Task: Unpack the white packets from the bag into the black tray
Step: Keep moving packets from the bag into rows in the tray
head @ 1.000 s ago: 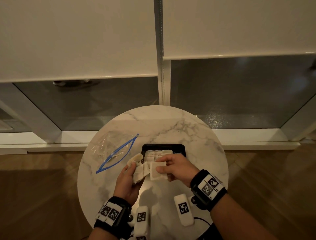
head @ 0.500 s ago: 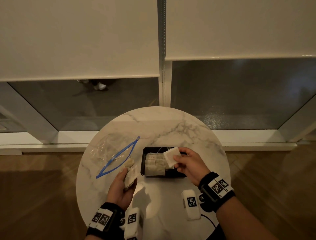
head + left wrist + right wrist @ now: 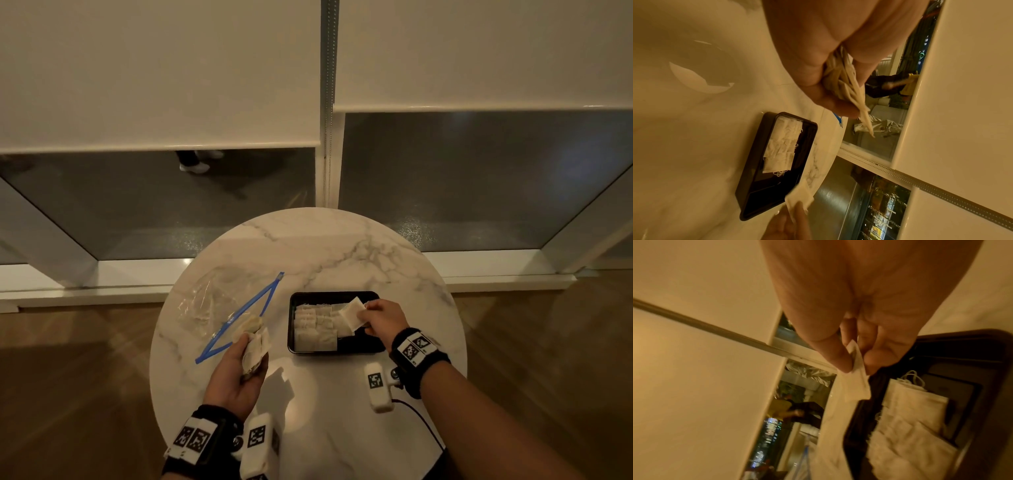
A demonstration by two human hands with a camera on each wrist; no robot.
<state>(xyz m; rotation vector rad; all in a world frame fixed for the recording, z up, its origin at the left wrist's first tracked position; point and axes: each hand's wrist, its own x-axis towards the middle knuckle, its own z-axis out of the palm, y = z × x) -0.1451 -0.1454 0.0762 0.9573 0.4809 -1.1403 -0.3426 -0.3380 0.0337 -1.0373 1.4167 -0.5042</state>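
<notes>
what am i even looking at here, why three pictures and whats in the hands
No robot here: a person works with bare hands, wearing one camera on the head and one on each wrist. The head view looks down on a round marble table. On it lie an opened clear bag with a blue zip and a black tray already part filled with white packets. The left hand grips a bundle of packets, seen close in the left wrist view. The right hand pinches a single packet over the tray, seen close in the right wrist view.
</notes>
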